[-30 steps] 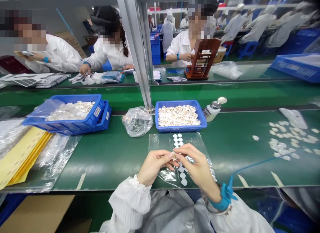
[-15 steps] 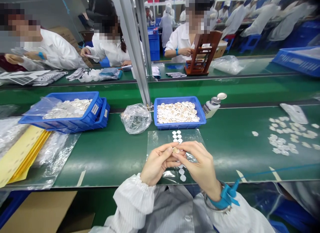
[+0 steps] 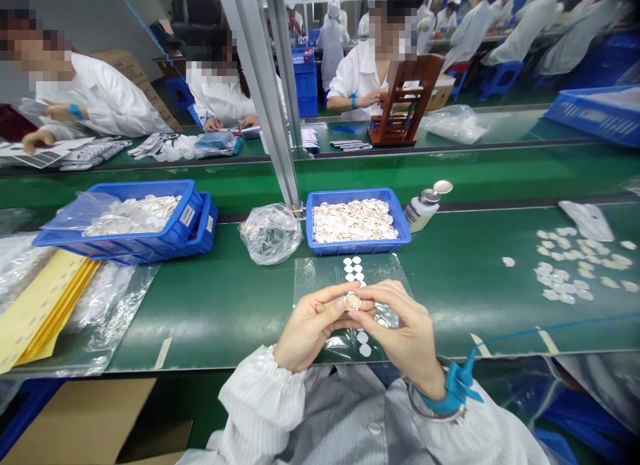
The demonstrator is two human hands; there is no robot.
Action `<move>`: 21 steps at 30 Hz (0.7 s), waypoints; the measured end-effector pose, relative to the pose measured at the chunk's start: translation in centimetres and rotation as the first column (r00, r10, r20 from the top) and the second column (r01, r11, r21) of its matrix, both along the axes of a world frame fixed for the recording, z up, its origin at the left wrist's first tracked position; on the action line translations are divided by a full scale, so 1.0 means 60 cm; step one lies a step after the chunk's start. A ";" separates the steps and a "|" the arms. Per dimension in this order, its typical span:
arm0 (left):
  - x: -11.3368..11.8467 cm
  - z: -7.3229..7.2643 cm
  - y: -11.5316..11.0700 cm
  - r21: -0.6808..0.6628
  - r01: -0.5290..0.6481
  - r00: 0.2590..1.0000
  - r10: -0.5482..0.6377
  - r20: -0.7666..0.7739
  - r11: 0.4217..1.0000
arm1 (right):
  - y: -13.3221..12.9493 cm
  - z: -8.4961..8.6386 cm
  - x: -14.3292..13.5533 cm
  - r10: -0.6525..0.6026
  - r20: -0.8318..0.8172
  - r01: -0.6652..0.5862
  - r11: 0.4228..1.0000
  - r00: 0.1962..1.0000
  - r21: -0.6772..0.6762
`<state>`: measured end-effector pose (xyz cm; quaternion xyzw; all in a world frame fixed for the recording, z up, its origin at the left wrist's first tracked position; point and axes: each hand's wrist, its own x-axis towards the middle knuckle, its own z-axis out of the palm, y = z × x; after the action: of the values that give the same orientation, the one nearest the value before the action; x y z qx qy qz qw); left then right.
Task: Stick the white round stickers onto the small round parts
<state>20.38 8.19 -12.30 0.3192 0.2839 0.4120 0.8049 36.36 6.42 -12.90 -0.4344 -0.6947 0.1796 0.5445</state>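
A small round disc (image 3: 353, 301) with a white rim and a tan centre is pinched between the fingertips of both hands. My left hand (image 3: 314, 324) grips its left edge, thumb in front. My right hand (image 3: 399, 318) holds the opposite edge with thumb and forefinger; a blue strap circles that wrist. Beneath the hands lies a clear plastic sheet (image 3: 310, 273) bearing white round stickers (image 3: 349, 268) in two columns, partly hidden by my fingers. Just beyond the sheet stands a blue bin (image 3: 359, 248) filled with similar discs (image 3: 353, 220).
A white bottle (image 3: 421, 210) stands right of the bin, and a crumpled plastic bag (image 3: 271, 233) lies left of it. Stacked blue trays (image 3: 135, 244) and yellow sheets (image 3: 55, 308) are at left. Loose pale pieces (image 3: 563, 282) are scattered right. Co-workers sit across the bench.
The disc has turned in my fingers, so its tan face shows more fully. Both hands stay in nearly the same place. A co-worker at far left has lowered a hand to the papers.
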 end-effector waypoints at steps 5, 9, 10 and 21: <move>0.001 0.005 -0.006 -0.010 0.052 0.997 -0.051 0.063 0.999 | -0.004 -0.017 -0.002 0.084 -0.245 -0.106 0.991 0.966 -0.081; 0.013 0.002 -0.009 -0.091 0.036 0.988 -0.022 0.153 0.995 | -0.006 -0.016 -0.006 0.066 -0.254 -0.089 0.993 0.965 -0.083; 0.014 0.002 -0.009 -0.095 0.041 0.987 -0.025 0.156 0.995 | -0.006 -0.014 -0.006 0.057 -0.239 -0.078 0.994 0.969 -0.079; 0.011 0.022 -0.009 0.023 -0.041 0.999 0.041 -0.009 0.999 | -0.012 0.021 0.017 0.051 0.004 -0.051 0.998 0.999 0.034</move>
<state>21.05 7.63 -11.00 0.3242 0.2896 0.4301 0.7912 37.40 5.69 -11.63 -0.4077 -0.7093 0.1808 0.5459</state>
